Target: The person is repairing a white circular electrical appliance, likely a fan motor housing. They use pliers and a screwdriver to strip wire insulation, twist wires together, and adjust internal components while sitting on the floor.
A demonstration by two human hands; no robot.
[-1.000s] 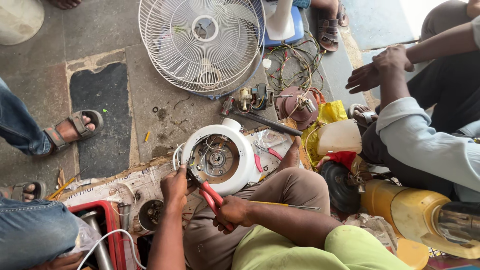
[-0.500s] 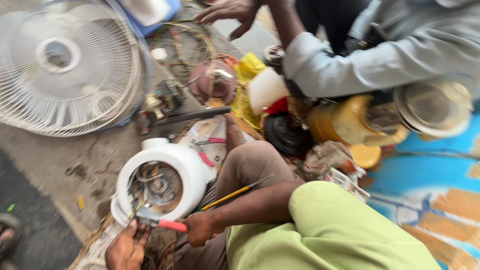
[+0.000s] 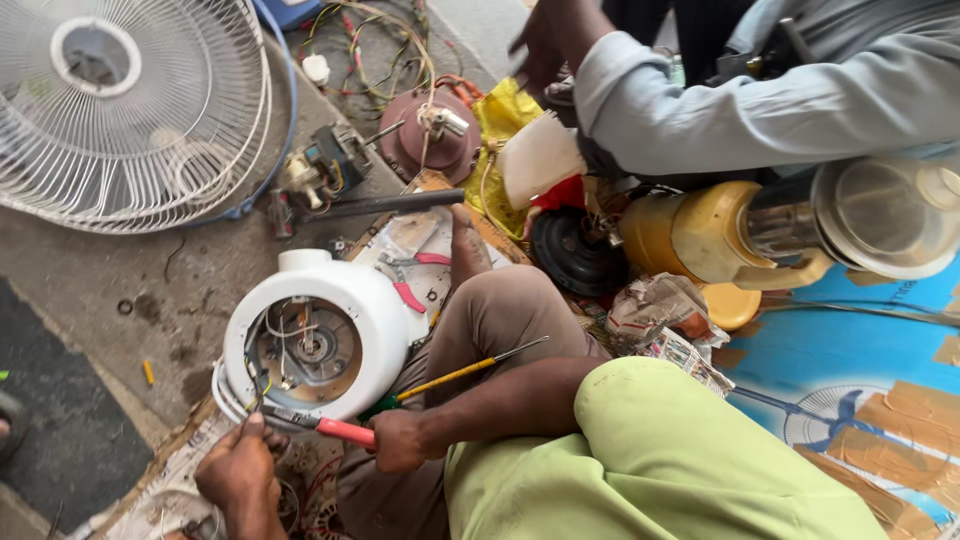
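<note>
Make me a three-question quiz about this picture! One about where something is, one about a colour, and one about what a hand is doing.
1. Where is the wire fan guard?
A. top left, on the ground
B. in the person's lap
C. on the yellow blender

2. What colour are the handles of the pliers?
A. blue
B. red
C. white

3. What is the right hand doing?
A. resting flat and empty
B. gripping the pliers
C. lifting the fan guard

Answers: 1 A, it lies on the ground above and left of the white motor housing. 2 B, a red grip shows beside the fist. 3 B, the fist is closed round the handles, while the left hand pinches at the tips.
</note>
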